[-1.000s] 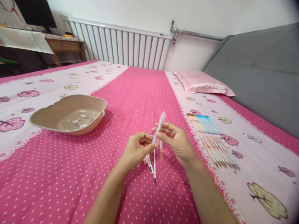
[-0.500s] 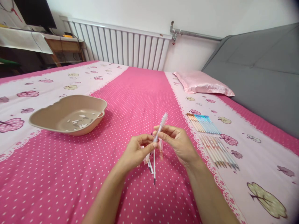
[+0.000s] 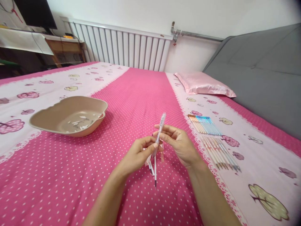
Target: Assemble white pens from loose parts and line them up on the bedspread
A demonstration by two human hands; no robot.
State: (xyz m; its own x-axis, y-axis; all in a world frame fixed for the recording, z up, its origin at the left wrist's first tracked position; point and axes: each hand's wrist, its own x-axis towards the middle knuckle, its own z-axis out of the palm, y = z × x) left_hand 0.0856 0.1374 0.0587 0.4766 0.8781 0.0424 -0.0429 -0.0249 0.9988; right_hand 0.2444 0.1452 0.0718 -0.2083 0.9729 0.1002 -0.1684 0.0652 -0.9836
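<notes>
Your left hand (image 3: 138, 153) and right hand (image 3: 180, 146) both have fingers (image 3: 168, 139) pinched nearly together on that tilted pale pen barrel (image 3: 161, 124), probably so it doesn't wobble.

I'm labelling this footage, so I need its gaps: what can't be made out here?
All in the head view:
Lettering on the held pen: too small to read.
Loose pieces: partly hidden by the left hand.
Monitor top: cut off by the upper edge.
</notes>
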